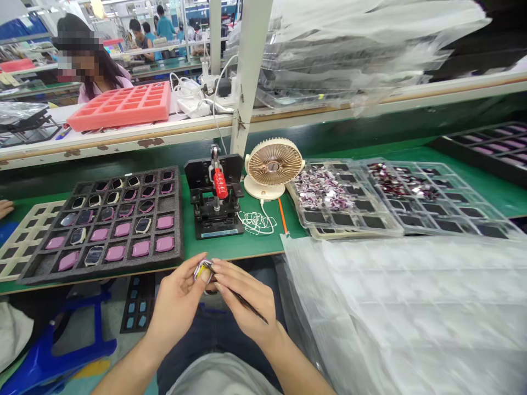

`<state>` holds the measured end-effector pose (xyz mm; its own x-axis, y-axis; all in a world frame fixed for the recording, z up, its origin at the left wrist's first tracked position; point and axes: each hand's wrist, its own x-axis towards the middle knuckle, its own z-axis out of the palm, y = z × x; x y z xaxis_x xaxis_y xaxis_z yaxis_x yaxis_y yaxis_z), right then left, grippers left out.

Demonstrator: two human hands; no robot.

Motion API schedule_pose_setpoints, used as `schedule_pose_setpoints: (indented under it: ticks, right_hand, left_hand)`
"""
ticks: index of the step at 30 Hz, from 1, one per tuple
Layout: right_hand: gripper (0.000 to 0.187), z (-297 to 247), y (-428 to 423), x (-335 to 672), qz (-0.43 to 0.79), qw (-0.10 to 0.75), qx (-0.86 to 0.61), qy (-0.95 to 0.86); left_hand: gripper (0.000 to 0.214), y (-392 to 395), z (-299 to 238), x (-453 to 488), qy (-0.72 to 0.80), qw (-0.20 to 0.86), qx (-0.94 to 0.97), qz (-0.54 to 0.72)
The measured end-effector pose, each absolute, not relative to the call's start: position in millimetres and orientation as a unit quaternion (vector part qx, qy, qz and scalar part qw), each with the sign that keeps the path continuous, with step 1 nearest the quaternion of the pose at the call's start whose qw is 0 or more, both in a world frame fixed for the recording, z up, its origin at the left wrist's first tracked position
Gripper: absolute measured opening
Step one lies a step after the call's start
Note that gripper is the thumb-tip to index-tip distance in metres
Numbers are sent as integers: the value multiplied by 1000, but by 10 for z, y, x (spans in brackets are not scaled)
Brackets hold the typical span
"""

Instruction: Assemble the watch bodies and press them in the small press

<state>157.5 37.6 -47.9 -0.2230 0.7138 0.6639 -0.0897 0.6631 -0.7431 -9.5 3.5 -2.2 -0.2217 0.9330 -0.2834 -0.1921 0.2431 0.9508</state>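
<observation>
L hand (177,296) pinches a small watch case (199,269) btwn thumb and fingers, just in front of the bench edge and above the lap; a pale rim and a yellow patch show (fingers hide the rest). R hand (249,300) pinches black tweezers (252,309), tilted, w/ tips at the case; whether its fingertips also touch the case cannot be told. R foreground: translucent plastic sheeting (411,307). Below bench, L: a blue frame (96,321) and a dark tray (127,325) w/ light-blue pcs.

On the green bench (263,247), L to R: a pale tray (9,269); a grey foam tray (180,225) w/ purple cases (141,248) nearest, several dark-faced ones behind; a black clamp fixture (214,203) w/ red handle (220,184), upright; white cable (257,222), coiled loosely; a cream fan (273,164); an orange stick (282,215); clear trays (391,225) w/ heaped small parts (321,189), purplish on one, dark red on the other.

Behind, on a raised shelf (148,136): a red compartment tray (119,123) (L) and stacked plastic-wrapped sheets (349,49) (R). Bkgd: a co-worker (105,85) beyond the red tray; other people (164,27) farther off.
</observation>
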Motion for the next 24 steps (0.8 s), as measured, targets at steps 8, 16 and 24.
schedule_pose_setpoints:
  ticks: [8, 16, 24]
  right_hand:
    - [62, -701, 324, 1572, 302, 605, -190, -712]
    - [56, -822, 311, 1511, 338, 646, -228, -646]
    - [33, -756, 410, 1597, 297, 712, -374, -514]
  left_hand:
    - [47, 41, -22, -122, 516, 612, 278, 531]
    - [26, 152, -122, -169, 430, 710, 154, 536]
    - [35, 290, -299, -94, 444, 695, 134, 549]
